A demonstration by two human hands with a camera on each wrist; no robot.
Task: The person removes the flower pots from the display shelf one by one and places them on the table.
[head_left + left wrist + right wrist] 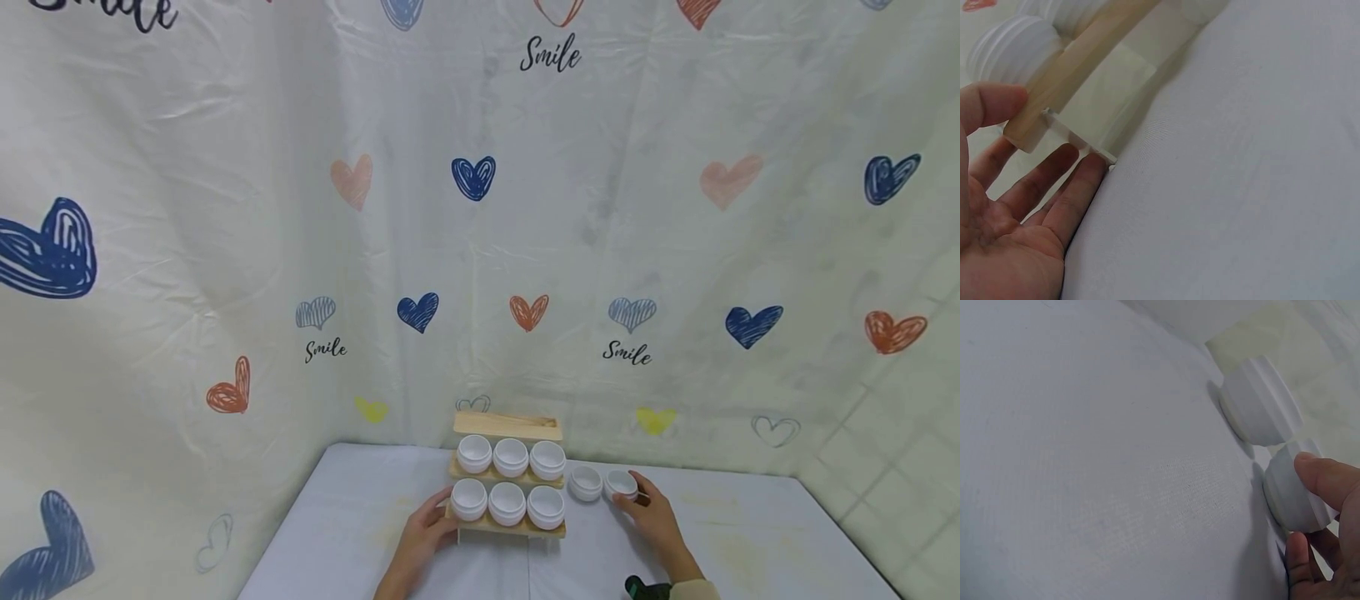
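A two-tier wooden rack (507, 427) stands on the table, with a row of white bowls (507, 502) on each tier. At the rack's left end, my left hand (422, 533) grips the lower board (1066, 69), thumb at its front and fingers around its end and by the clear support (1079, 135). To the right of the rack, two more white bowls stand on the cloth. My right hand (656, 518) holds the outer bowl (1294, 487) between thumb and fingers. The other bowl (1259, 403) sits close to it, nearer the rack.
A white cloth (720, 533) covers the table. Behind it hangs a pale curtain (540, 250) printed with hearts and "Smile". A dark object (647, 588) shows by my right sleeve at the bottom edge.
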